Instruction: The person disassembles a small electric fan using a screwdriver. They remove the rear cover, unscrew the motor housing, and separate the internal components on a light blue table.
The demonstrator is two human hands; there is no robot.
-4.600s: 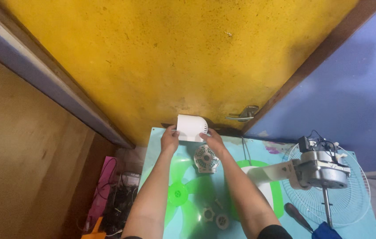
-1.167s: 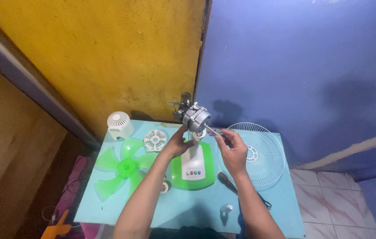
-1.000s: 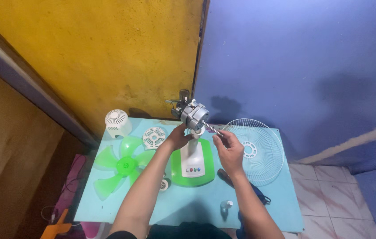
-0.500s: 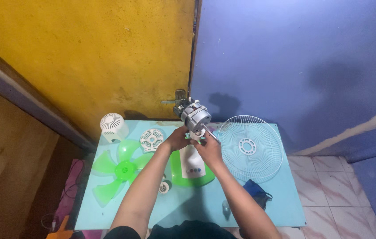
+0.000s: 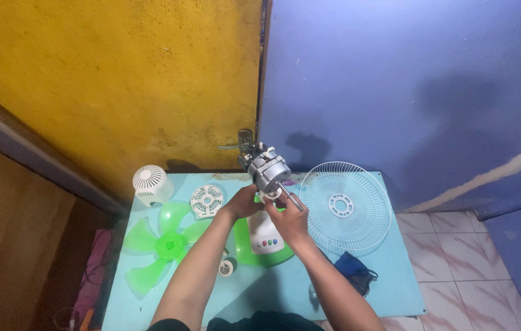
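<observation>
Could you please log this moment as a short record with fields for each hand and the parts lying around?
left hand: on the neck under the fan motor
right hand: on the fan stand, below the motor shaft
table: light blue
left of hands: green fan blade, round white vent piece, white motor cover
right of hands: white wire grille, dark blue cloth
</observation>
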